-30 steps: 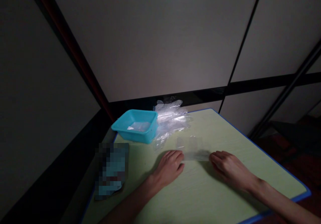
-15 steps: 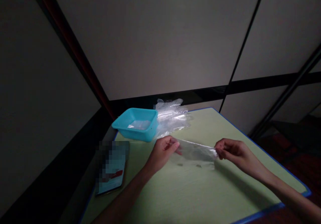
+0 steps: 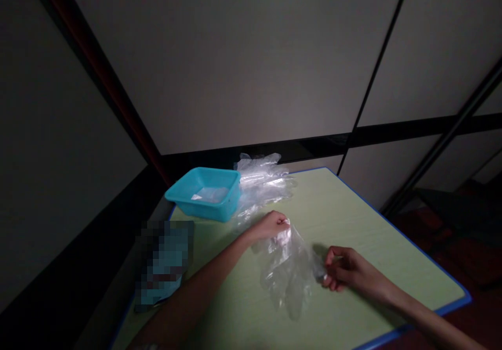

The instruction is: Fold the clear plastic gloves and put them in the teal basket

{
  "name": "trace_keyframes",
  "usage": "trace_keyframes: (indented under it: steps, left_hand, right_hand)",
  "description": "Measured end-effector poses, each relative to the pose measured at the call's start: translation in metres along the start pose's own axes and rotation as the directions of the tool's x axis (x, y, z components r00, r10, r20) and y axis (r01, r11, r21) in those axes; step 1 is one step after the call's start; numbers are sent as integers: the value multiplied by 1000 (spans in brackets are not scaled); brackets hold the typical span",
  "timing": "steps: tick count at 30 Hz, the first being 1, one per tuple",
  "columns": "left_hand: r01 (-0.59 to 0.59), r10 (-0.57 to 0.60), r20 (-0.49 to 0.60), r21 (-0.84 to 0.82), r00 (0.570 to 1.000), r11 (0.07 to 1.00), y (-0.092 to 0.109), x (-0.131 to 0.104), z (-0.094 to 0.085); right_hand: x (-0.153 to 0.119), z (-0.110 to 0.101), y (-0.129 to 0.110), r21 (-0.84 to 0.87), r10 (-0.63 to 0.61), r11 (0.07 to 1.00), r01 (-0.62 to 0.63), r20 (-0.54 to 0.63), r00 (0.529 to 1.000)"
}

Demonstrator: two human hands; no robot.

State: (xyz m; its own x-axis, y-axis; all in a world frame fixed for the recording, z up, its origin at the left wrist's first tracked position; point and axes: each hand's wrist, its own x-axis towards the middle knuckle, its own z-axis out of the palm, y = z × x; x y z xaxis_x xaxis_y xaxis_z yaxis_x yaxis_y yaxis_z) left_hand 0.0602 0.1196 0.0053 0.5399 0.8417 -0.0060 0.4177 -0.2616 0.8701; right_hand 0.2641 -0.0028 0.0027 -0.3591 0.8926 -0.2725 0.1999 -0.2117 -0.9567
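A clear plastic disposable glove hangs between my two hands above the table, its loose fingers spreading downward. My left hand pinches its upper edge. Lower and to the right, my right hand has its fingers closed on another part of the same glove. Behind my left hand lies a pile of similar clear plastic gloves, shiny and overlapping. A blue plastic basket stands left of the pile, with some clear plastic inside it.
The pale green table has a blue edge. A partly pixelated flat object, perhaps a phone, lies at its left side, near my left forearm. Pale panels rise behind the table.
The glove was stretched flat between my hands and now hangs unfolded and slack. My right hand has moved down and nearer, and my left hand slightly to the right.
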Motion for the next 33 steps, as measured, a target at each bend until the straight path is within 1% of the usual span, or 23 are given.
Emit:
trace_keyframes:
  steps: [2,3,4,6,8,9,10,12,15,18,21,24,30,33]
  left_hand:
    - [-29,31,-18,78,999,997,3,7,5]
    - [-45,50,-44,116,998,992,6,7,6]
    - [-60,73,-79,153,994,986,10,5,5]
    - [-86,122,-155,221,980,971,18,-5,-1]
    - [-104,163,-196,280,967,954,22,-24,-8]
    - [-112,181,-200,314,963,943,21,-36,-10]
    - [-131,220,-187,397,957,908,19,-48,-12]
    - [-166,268,-140,501,953,850,10,-71,-12]
    - [-187,321,-140,575,937,797,-5,-98,-6]
    - [-202,369,-160,611,916,766,-13,-111,0]
    - [-218,401,-152,641,903,736,-15,-114,2]
    - [-207,398,-151,660,905,722,-16,-113,3]
    - [-202,393,-160,652,905,731,-19,-113,3]
    - [-200,387,-162,644,908,739,-19,-114,3]
  right_hand:
    - [-3,-5,3,-100,-1,995,1,9,1000]
    - [-4,-10,3,-201,-34,979,31,-13,999]
    - [-4,-14,0,-326,-90,943,70,-48,995]
    - [-4,-24,-7,-576,-235,806,136,-100,967]
    - [0,-29,-15,-735,-352,655,173,-94,931]
    - [3,-29,-18,-780,-391,596,189,-76,917]
    - [7,-28,-20,-812,-421,544,212,-45,906]
    - [18,-22,-22,-857,-462,442,265,36,886]
    - [38,-7,-17,-899,-459,289,329,172,872]
    - [54,3,-7,-927,-425,174,331,233,875]
    - [62,6,1,-945,-405,113,308,240,882]
    - [63,3,5,-953,-413,78,292,235,880]
    - [62,-3,9,-957,-455,23,290,248,855]
    - [62,-5,11,-955,-478,23,297,251,842]
